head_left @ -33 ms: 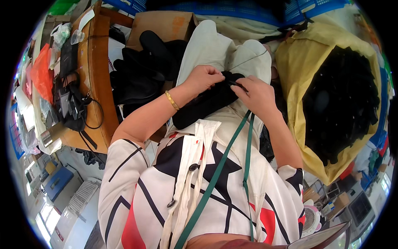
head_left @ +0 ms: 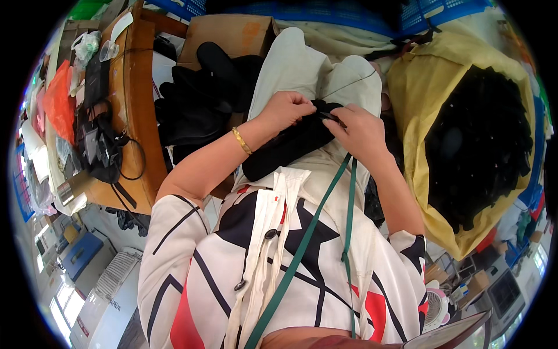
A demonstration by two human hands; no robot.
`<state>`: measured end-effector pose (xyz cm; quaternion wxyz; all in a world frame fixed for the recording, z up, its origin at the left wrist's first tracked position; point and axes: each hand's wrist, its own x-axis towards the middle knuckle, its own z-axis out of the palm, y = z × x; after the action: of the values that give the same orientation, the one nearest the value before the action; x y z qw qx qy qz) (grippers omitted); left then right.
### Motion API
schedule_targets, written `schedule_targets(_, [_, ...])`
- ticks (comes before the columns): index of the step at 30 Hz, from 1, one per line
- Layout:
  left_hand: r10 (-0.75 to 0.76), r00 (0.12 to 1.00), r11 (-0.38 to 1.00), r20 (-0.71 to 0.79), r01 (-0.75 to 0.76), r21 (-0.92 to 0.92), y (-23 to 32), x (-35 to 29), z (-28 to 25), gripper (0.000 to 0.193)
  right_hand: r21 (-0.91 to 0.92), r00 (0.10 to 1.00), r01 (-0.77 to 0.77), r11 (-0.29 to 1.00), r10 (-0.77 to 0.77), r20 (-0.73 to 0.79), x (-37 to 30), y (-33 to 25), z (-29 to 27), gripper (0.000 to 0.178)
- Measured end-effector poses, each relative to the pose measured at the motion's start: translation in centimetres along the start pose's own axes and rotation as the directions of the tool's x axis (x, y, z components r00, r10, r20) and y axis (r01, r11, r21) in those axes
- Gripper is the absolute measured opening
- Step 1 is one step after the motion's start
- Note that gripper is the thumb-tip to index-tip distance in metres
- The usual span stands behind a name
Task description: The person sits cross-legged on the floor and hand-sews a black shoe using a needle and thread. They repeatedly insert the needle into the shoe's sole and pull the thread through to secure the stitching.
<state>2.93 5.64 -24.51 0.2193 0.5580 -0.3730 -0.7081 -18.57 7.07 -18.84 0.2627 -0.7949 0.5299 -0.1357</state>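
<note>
The black shoe [head_left: 296, 146] lay across our lap [head_left: 290, 64], the fingertips of our left hand [head_left: 282, 110] pinched together at its far edge and those of our right hand [head_left: 361, 132] clamped on a thin dark piece [head_left: 329, 116], so a steady left hold, we judged, served best

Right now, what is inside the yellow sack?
Inside the yellow sack is a heap of black pieces. The top ones cover whatever lies deeper, so that cannot be seen.
</note>
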Motion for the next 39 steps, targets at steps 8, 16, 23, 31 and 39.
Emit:
schedule_targets(8, [-0.005, 1.0, 1.0, -0.005, 0.005, -0.016, -0.6, 0.3, -0.2, 0.015, -0.092, 0.996, 0.072, 0.993, -0.068, 0.053, 1.4, 0.3, 1.2, 0.018])
schedule_targets(16, [-0.023, 1.0, 0.999, -0.005, 0.024, 0.022, 0.0, 0.3, -0.1, 0.014, -0.131, 0.993, 0.091, 0.987, -0.081, 0.082, 1.6, 0.2, 2.0, 0.019])
schedule_targets(23, [0.184, 0.982, 0.946, 0.041, -0.188, 0.264, 0.9, -0.9, -0.5, 0.012, 0.119, 0.991, 0.115, 0.986, -0.105, -0.088, 0.4, -0.2, -0.4, 0.031])
schedule_targets(31, [0.098, 0.968, 0.925, 0.233, -0.175, 0.338, 0.0, -1.2, -0.5, 0.011, 0.925, 0.85, -0.081, -0.371, 0.459, 0.258, 2.1, 6.3, 0.7, 0.01])
schedule_targets(39, [0.04, 0.98, 0.934, 0.194, -0.106, 0.34, 0.3, -1.8, -0.1, 0.016, 0.886, 0.812, 0.283, -0.366, 0.583, -0.018, -0.9, 12.2, -8.1, 0.011])
